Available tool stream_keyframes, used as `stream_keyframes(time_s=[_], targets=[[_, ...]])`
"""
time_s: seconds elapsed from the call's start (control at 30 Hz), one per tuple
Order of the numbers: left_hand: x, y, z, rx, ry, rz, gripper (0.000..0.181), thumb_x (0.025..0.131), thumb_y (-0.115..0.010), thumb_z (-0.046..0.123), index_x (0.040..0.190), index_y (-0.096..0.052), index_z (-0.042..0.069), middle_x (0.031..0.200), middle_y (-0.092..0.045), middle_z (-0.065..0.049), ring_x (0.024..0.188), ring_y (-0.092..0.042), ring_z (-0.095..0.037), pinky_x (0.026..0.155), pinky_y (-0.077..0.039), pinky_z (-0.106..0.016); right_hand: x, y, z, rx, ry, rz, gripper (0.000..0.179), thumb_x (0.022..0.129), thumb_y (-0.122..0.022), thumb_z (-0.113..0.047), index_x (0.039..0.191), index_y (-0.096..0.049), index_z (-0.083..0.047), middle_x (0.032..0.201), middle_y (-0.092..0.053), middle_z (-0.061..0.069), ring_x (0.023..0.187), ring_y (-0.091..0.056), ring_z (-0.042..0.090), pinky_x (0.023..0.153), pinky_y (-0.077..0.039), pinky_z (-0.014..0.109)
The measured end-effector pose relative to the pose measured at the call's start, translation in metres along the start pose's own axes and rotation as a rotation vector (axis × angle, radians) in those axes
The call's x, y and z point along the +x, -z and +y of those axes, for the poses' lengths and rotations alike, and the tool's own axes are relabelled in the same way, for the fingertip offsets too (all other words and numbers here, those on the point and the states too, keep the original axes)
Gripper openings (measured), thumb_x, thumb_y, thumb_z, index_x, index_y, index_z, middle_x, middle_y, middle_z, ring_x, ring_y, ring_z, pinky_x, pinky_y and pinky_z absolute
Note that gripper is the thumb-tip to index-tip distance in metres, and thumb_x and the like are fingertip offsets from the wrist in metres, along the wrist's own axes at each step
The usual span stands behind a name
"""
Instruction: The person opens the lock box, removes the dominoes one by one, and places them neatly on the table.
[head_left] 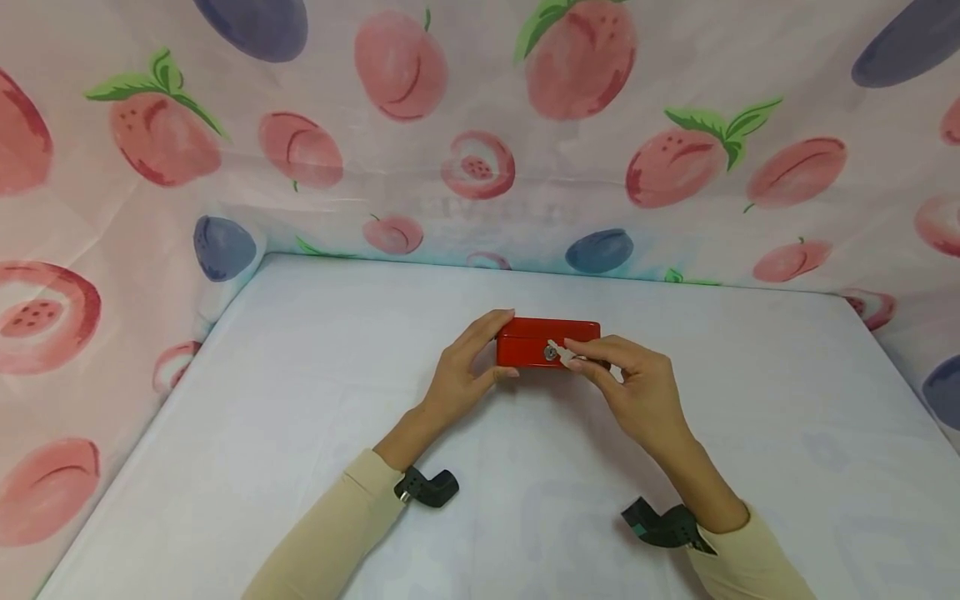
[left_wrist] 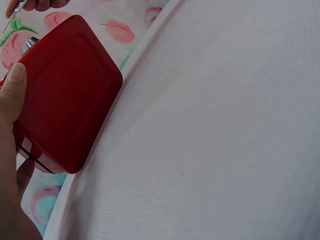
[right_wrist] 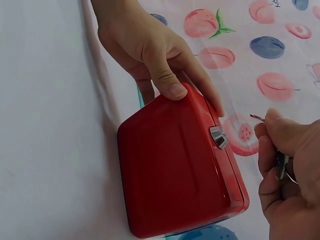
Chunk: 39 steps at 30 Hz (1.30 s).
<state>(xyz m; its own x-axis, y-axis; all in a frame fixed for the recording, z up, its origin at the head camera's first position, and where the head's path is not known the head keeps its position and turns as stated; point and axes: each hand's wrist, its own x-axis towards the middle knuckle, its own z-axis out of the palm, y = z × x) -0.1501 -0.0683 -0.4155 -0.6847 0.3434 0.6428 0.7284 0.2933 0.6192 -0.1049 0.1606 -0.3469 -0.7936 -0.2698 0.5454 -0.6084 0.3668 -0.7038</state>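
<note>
A red metal cash box (head_left: pixel 536 357) has a round silver lock (right_wrist: pixel 218 137) on its front, which faces the person in the head view. My left hand (head_left: pixel 456 379) grips the box at its left end; the thumb presses its broad face in the left wrist view. Between thumb and forefinger, my right hand (head_left: pixel 647 396) pinches a small key (right_wrist: pixel 257 118). The key's tip is near the lock but apart from it in the right wrist view. A second metal piece (right_wrist: pixel 281 165), perhaps another key, hangs partly hidden in the right palm. Whether the box touches the table cannot be told.
White cloth covers the table (head_left: pixel 465 483). Behind and to the sides stands a pink fruit-printed curtain (head_left: pixel 315 208), which meets the table's far edge close beyond the box. Each wrist carries a black camera mount (head_left: pixel 427 487).
</note>
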Motion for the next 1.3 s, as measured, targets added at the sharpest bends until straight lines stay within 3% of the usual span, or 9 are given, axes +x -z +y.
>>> stream_keyframes(time_s=[0.4,0.8,1.3], targets=[[0.0,0.0,-0.001,-0.003,-0.001,0.004,0.074,0.073,-0.073,0.018,0.137,-0.036,0.015,0.138,-0.036,0.001,0.124,-0.035,-0.015,0.099,-0.032,-0.031,0.004,0.006,-0.002,-0.18,0.051,-0.061,0.031,0.072,-0.072,-0.011,0.102,-0.07,-0.016,0.081,-0.063,-0.011,0.066,-0.048,0.006,0.052,-0.04,0.017],[0.0,-0.001,-0.001,-0.004,-0.005,0.001,0.076,0.072,-0.073,0.017,0.137,-0.035,0.015,0.138,-0.036,-0.001,0.124,-0.035,-0.015,0.099,-0.033,-0.03,0.007,0.004,-0.011,-0.309,-0.012,-0.161,0.029,0.069,-0.074,-0.016,0.098,-0.071,-0.015,0.083,-0.065,-0.011,0.063,-0.047,0.005,0.051,-0.042,0.018],[0.0,-0.001,-0.002,-0.019,-0.021,0.01,0.074,0.072,-0.073,0.016,0.136,-0.037,0.011,0.137,-0.037,-0.003,0.124,-0.035,-0.017,0.098,-0.034,-0.031,0.014,0.004,-0.024,-0.401,-0.058,-0.186,0.026,0.071,-0.074,-0.018,0.096,-0.071,-0.012,0.082,-0.066,-0.005,0.064,-0.053,0.005,0.054,-0.047,0.021]])
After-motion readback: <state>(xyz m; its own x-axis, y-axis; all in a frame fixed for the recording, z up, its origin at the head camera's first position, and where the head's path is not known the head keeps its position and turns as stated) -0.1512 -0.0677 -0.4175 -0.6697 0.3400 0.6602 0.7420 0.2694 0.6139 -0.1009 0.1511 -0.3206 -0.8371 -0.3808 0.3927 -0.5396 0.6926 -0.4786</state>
